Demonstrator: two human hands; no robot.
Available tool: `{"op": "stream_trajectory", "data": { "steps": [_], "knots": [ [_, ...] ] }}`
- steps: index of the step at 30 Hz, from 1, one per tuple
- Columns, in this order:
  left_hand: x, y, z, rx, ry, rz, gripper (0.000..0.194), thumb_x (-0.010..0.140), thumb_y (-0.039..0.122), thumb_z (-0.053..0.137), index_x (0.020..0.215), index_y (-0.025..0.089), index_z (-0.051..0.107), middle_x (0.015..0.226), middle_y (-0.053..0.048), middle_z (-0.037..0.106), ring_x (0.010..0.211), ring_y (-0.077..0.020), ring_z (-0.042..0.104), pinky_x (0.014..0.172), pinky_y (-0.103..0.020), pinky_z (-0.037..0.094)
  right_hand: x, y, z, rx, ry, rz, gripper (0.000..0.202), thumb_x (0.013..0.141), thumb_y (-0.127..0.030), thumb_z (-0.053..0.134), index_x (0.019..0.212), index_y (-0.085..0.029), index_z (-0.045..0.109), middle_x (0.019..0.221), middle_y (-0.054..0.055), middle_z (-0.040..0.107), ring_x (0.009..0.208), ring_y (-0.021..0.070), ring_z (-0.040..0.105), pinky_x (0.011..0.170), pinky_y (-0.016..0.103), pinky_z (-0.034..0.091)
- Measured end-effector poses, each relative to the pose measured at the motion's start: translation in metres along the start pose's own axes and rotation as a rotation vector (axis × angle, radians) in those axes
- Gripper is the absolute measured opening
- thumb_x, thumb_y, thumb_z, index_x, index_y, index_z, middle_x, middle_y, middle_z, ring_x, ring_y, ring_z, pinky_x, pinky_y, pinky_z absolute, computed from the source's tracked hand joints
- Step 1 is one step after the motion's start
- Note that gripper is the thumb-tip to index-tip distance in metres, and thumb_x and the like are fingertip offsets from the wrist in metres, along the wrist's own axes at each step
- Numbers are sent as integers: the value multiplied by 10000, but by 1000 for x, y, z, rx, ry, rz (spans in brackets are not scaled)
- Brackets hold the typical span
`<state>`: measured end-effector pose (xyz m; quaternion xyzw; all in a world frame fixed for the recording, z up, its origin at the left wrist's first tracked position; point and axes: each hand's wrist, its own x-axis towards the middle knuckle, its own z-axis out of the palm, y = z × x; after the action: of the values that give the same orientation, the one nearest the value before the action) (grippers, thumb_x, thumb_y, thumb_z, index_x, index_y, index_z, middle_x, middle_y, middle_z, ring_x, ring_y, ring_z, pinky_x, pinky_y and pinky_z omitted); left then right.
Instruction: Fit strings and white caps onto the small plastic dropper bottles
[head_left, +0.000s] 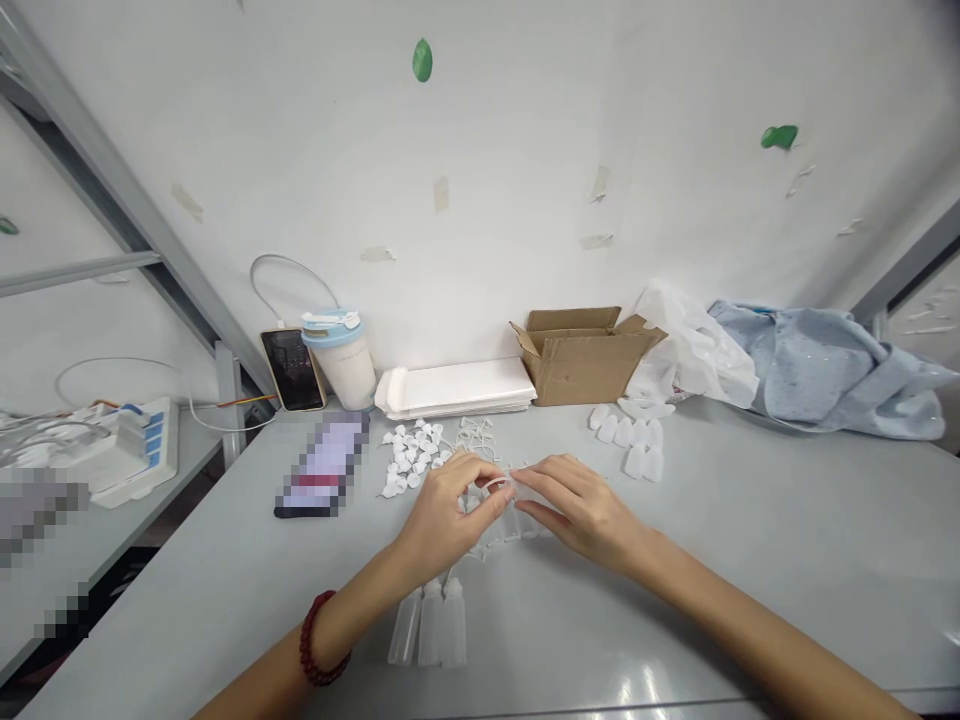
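Note:
My left hand [450, 500] pinches a thin, translucent plastic loop [495, 482] between thumb and fingers. Close on its right, my right hand [581, 505] has its fingertips at the loop's end, with thumb and forefinger apart. Under and behind the hands lie several translucent plastic bottles [514, 525], partly hidden. Three more small bottles [431, 625] lie side by side nearer to me. White caps [409, 455] are scattered beyond my left hand, beside a pile of thin plastic loops [476, 433].
Along the wall stand a phone [294, 370], a lidded cup [345, 365], stacked white boxes [461, 388], an opened cardboard box [589, 360], a plastic bag [694, 345] and blue cloth [832, 365]. Another phone [326, 465] lies flat at left. White oval pieces [630, 435] lie at right.

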<state>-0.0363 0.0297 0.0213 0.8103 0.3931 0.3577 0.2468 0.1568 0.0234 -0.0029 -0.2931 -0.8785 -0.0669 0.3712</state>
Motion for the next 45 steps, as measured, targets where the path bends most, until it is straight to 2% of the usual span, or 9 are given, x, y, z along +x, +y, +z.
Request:
{"op": "stream_trajectory", "data": {
  "steps": [8, 13, 15, 20, 23, 28, 33, 41, 45],
  "knots": [
    [-1, 2, 1, 12, -6, -12, 81, 814, 213, 561, 738, 187, 574, 694, 9, 577, 707, -146, 525, 644, -253, 411, -1, -1, 4, 40, 13, 9, 205, 896, -173, 488, 1091, -119, 520, 818, 110, 649, 710, 197, 579, 616, 324, 495],
    [-2, 0, 2, 13, -5, 26, 64, 823, 197, 554, 764, 178, 571, 714, 2, 580, 721, -150, 529, 668, -271, 425, -1, -2, 3, 122, -34, 55, 216, 895, -168, 483, 1096, -108, 535, 824, 119, 645, 707, 193, 577, 613, 319, 494],
    [-2, -1, 2, 15, 14, 53, 39, 829, 198, 554, 816, 176, 583, 734, -8, 590, 739, -157, 534, 671, -281, 434, 0, -4, -1, 207, -38, 160, 225, 892, -196, 494, 1096, -118, 550, 820, 106, 644, 704, 187, 581, 616, 313, 492],
    [-4, -3, 3, 114, 138, 252, 90, 835, 165, 546, 917, 168, 583, 842, -52, 602, 821, -187, 523, 733, -341, 452, 8, -9, -15, 648, -76, 666, 247, 861, -312, 549, 1055, -169, 602, 829, 55, 660, 729, 170, 597, 621, 276, 488],
    [-5, -4, 3, 204, 179, 387, 196, 821, 153, 572, 1017, 159, 558, 981, -89, 589, 926, -212, 510, 798, -374, 456, 14, -10, -21, 950, -145, 785, 261, 873, -322, 531, 1084, -187, 606, 871, 50, 674, 741, 158, 601, 661, 280, 481],
    [-6, -4, 3, 321, 104, 541, 435, 793, 248, 640, 1173, 113, 476, 1116, -137, 574, 1036, -259, 483, 896, -431, 427, 16, -11, -20, 1272, -171, 806, 258, 879, -291, 531, 1098, -183, 614, 898, 62, 681, 828, 170, 618, 721, 295, 475],
    [-7, -4, 3, 349, 87, 549, 416, 795, 267, 641, 1148, 109, 489, 1122, -141, 577, 1047, -262, 484, 907, -427, 427, 14, -9, -15, 1442, -188, 823, 270, 884, -295, 529, 1114, -175, 605, 963, 82, 665, 892, 193, 621, 788, 345, 473],
    [-7, -1, 3, 280, 54, 475, 356, 801, 253, 629, 1118, 148, 505, 1127, -126, 561, 1046, -249, 478, 897, -423, 419, 17, -14, -20, 1412, -226, 791, 252, 883, -320, 528, 1057, -161, 614, 905, 66, 648, 862, 182, 611, 765, 322, 469],
    [-5, 1, 4, 227, 39, 450, 294, 788, 230, 637, 1050, 162, 522, 1080, -106, 573, 1031, -239, 477, 895, -410, 414, 16, -14, -20, 1353, -287, 784, 231, 857, -322, 567, 1003, -148, 612, 852, 49, 642, 805, 152, 600, 735, 281, 461]
  ]
}}
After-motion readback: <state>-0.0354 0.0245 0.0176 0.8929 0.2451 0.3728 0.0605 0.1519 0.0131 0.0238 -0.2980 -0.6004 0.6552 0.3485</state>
